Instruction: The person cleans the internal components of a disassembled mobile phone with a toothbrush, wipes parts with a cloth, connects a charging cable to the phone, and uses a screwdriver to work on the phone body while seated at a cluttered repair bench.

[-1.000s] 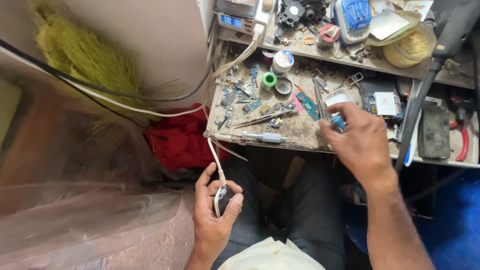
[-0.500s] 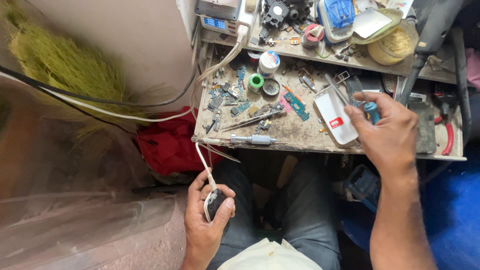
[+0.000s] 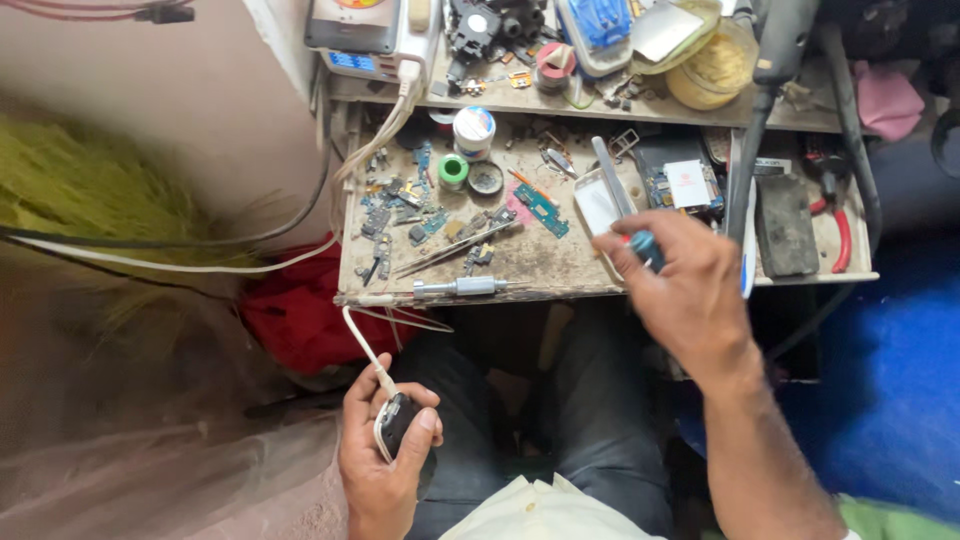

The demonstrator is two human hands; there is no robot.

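Below, left hand (image 3: 385,455) gripping a dark device (image 3: 400,425) — right hand (image 3: 680,285) pinching a blue-handled tool (image 3: 645,245), white-labelled board (image 3: 687,183) beside.

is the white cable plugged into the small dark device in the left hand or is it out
Plugged in: the white cable ends at the top of the small dark white-edged device, gripped in the left hand.

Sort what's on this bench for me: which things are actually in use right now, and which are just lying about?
In use:
- small dark device with white cable, gripped in left hand
- blue-handled tool, held by right hand

Lying about:
- tweezers
- green tape roll
- circuit board pieces
- red-handled pliers
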